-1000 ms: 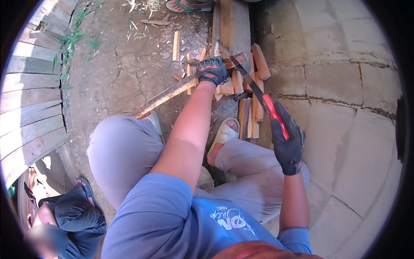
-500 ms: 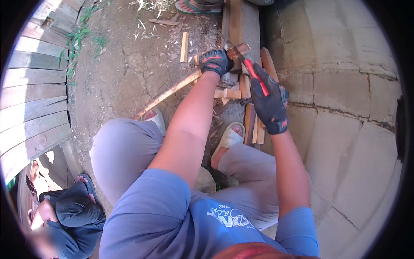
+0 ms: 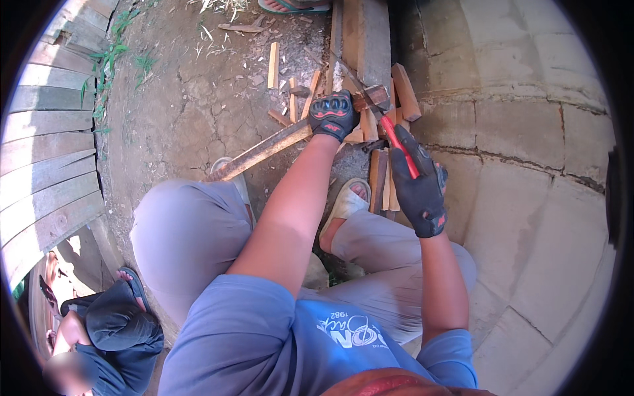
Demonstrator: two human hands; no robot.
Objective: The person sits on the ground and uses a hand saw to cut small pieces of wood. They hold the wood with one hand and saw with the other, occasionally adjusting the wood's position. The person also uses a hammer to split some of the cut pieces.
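My left hand (image 3: 333, 115), in a black glove with red marks, is closed over a long wooden strip (image 3: 267, 150). The strip slants from beside my left knee up to the right, its short end (image 3: 371, 98) sticking out past the glove. In a matching glove, my right hand (image 3: 419, 188) grips the red handle of a handsaw (image 3: 399, 141). The thin saw blade runs up and left across the strip's end, just right of my left hand. How deep the teeth sit in the wood cannot be made out.
Beneath the strip lies a long timber beam (image 3: 375, 46) with several cut wood blocks (image 3: 405, 92) around it. A concrete wall (image 3: 522, 132) rises on the right. Wood scraps litter the dirt ground. A person (image 3: 119, 323) sits at lower left; another's sandalled foot (image 3: 294, 6) shows at the top.
My right hand has drawn the saw back toward me, down and slightly right. My left hand keeps its hold on the wooden strip. The whole view has shifted a little.
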